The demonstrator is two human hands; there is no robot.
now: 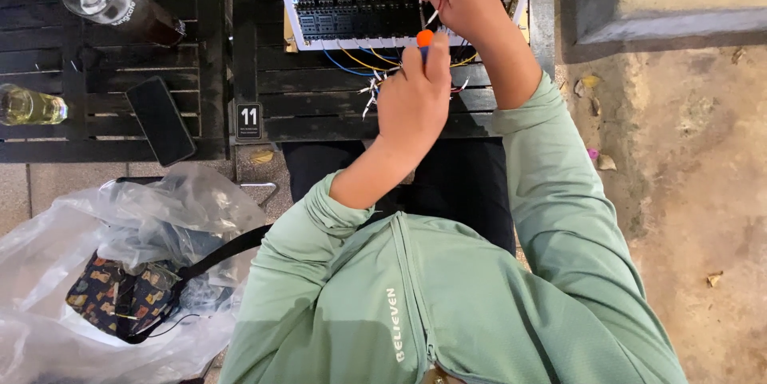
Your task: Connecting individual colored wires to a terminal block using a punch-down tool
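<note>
You sit at a dark slatted tabletop (120,124) made of black wooden boards, seen from above. To its right, the floor (703,176) is rough, stained concrete scattered with a few dry leaves (715,278). Further right of the tabletop, at the top corner, a grey concrete ledge (671,24) borders a paler slab. Just below the tabletop's left part, pale floor tiles (48,184) show. The light is dim and warm, falling evenly without hard shadows.
</note>
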